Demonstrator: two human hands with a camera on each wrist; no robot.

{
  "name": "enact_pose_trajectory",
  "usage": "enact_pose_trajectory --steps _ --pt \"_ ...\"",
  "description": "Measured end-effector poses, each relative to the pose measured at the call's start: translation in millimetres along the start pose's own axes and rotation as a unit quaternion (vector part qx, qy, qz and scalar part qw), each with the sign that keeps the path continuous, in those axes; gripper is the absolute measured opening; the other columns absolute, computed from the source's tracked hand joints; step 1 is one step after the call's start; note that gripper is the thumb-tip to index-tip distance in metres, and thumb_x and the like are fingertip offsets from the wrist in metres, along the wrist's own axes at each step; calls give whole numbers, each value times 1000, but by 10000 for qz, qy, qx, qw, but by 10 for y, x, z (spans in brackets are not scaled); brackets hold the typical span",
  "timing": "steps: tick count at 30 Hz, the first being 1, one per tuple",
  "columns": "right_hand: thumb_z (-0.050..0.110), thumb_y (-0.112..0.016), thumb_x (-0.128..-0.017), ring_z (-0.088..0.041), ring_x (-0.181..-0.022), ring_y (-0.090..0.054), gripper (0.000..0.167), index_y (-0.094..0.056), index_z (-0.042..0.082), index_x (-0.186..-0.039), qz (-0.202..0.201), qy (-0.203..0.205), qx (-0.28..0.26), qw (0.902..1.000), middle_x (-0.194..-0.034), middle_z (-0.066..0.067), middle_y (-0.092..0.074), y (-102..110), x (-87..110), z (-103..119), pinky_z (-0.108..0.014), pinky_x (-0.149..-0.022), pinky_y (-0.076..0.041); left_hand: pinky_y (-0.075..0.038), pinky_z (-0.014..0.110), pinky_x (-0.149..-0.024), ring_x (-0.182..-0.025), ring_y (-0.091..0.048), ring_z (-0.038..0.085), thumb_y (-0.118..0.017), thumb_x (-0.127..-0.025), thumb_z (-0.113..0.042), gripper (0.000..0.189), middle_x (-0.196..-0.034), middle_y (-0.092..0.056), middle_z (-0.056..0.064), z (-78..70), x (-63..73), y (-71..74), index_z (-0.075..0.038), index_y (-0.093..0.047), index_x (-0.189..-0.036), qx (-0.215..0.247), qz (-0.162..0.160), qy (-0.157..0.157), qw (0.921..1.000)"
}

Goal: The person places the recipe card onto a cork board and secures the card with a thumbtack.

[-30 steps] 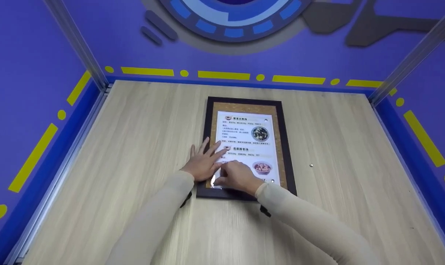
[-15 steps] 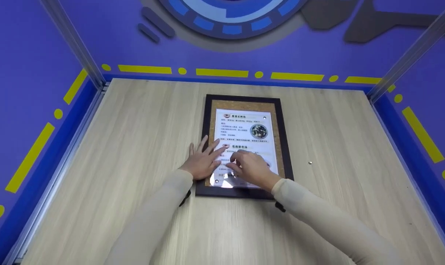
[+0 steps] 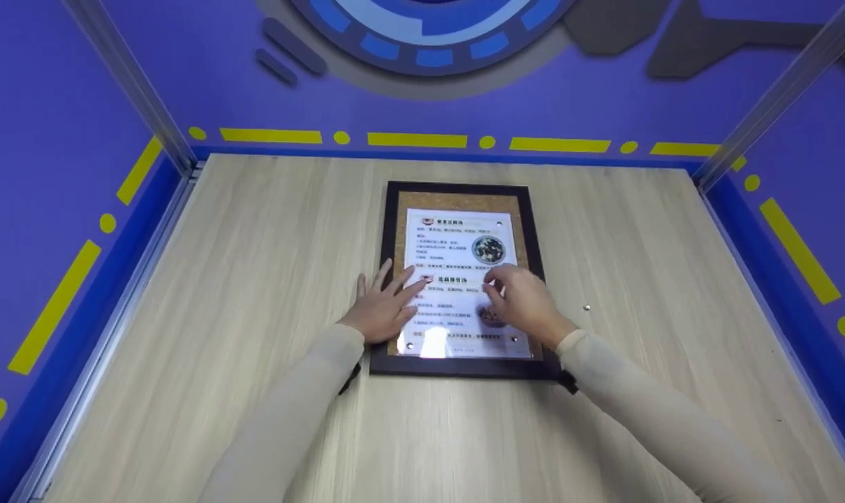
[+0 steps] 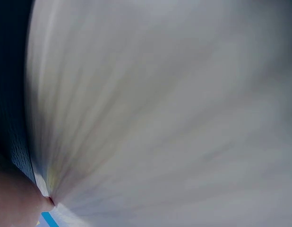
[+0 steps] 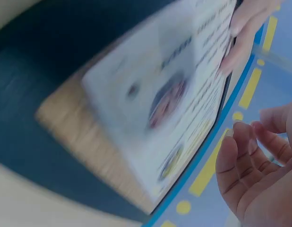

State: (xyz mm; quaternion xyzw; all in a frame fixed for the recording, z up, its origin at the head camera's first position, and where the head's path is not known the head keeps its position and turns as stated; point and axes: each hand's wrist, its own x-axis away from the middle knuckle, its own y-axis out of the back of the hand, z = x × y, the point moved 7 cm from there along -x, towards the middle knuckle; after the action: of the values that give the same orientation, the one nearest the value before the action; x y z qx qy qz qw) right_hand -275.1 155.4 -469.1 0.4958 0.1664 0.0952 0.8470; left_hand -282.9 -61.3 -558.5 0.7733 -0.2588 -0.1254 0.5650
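A white printed recipe sheet [image 3: 450, 255], with food photos and a glossy surface, lies on a cork board [image 3: 457, 201] with a black frame [image 3: 457, 368]. Small shiny pins show at its upper right [image 3: 499, 223], lower left [image 3: 410, 346] and lower right [image 3: 514, 339]. Fingers spread, my left hand [image 3: 383, 311] rests across the frame's left side and the sheet's left edge. My right hand [image 3: 524, 297] is over the sheet's right side, raised off it, fingers loosely bent; no object shows between its fingers [image 5: 226, 153] in the right wrist view.
One small shiny pin [image 3: 586, 307] lies on the wooden table [image 3: 646, 279], right of the board. Blue-purple walls [image 3: 422, 112] with yellow marks enclose the back and both sides. The left wrist view is mostly blurred, pale surface.
My right hand has moved from the sheet's lower left corner up and to the right, uncovering the lower left pin and the lower text. My left hand has stayed in place.
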Motion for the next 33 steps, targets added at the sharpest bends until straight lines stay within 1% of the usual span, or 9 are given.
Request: enact_pose_trajectory --steps 4,7,13,16,20,23,27,30,33 --pt "4 -66 -90 -27 -80 -65 11 -72 -2 -95 -123 -285 -109 9995 -91 -15 -69 131 4 -285 -44 -72 -53 -1 74 -107 -149 10 35 -31 -108 -45 54 -166 -7 -3 -7 18 7 -34 -21 -159 68 52 36 10000" --pt "4 -65 -90 -30 -82 -65 14 -73 -4 -98 -129 -549 -169 9983 -96 -18 -69 235 13 -513 -46 -74 -53 -1 74 -107 -149 10 35 -30 -108 -44 54 -166 -7 -3 -19 17 17 -33 -22 -159 55 54 25 10000" --pt "4 -63 -91 -29 -78 -64 13 -72 -4 -94 -59 -792 -80 9968 -89 -16 -70 442 62 -882 -47 -72 -51 -1 74 -106 -149 10 35 -31 -107 -45 54 -166 -7 -3 -17 6 7 -34 -21 -159 65 24 3 10000" --pt "5 -61 -93 -27 -74 -64 15 -71 -5 -96 194 -1073 -47 9940 -89 -16 -69 495 113 -1065 -46 -70 -51 -1 74 -106 -149 10 35 -30 -107 -46 54 -166 -6 -3 6 -4 -16 -35 -19 -159 19 17 22 10000" --pt "6 -59 -94 -29 -79 -64 20 -71 -8 -102 763 -1450 126 9864 -95 -20 -69 489 196 -1292 -49 -74 -51 -1 75 -106 -149 10 34 -30 -107 -46 54 -166 -6 -3 24 -8 -27 -35 -20 -159 24 26 29 10000" --pt "7 -60 -94 -34 -89 -64 24 -69 -11 -106 1270 -1540 240 9796 -99 -24 -68 436 256 -1418 -53 -81 -50 -1 74 -106 -149 11 34 -31 -107 -46 54 -166 -7 -3 28 -3 -21 -36 -20 -159 43 29 46 10000" --pt "8 -63 -90 -36 -91 -64 28 -67 -13 -108 1903 -1572 228 9688 -100 -24 -67 350 340 -1528 -54 -83 -50 -1 74 -107 -149 11 34 -30 -107 -46 55 -166 -6 -4 20 1 -19 -36 -18 -160 20 36 43 10000" --pt "6 -64 -87 -34 -87 -65 27 -68 -13 -106 2066 -1518 241 9663 -98 -24 -68 322 379 -1556 -53 -81 -51 -1 74 -107 -149 10 35 -30 -107 -46 55 -166 -6 -3 5 6 -8 -35 -19 -160 35 38 21 10000" --pt "1 -62 -87 -33 -85 -65 25 -69 -14 -106 2060 -1512 284 9664 -101 -27 -68 321 400 -1554 -52 -81 -53 -1 74 -107 -149 10 35 -30 -108 -45 54 -166 -6 -3 -4 7 1 -33 -20 -160 73 42 -18 10000"
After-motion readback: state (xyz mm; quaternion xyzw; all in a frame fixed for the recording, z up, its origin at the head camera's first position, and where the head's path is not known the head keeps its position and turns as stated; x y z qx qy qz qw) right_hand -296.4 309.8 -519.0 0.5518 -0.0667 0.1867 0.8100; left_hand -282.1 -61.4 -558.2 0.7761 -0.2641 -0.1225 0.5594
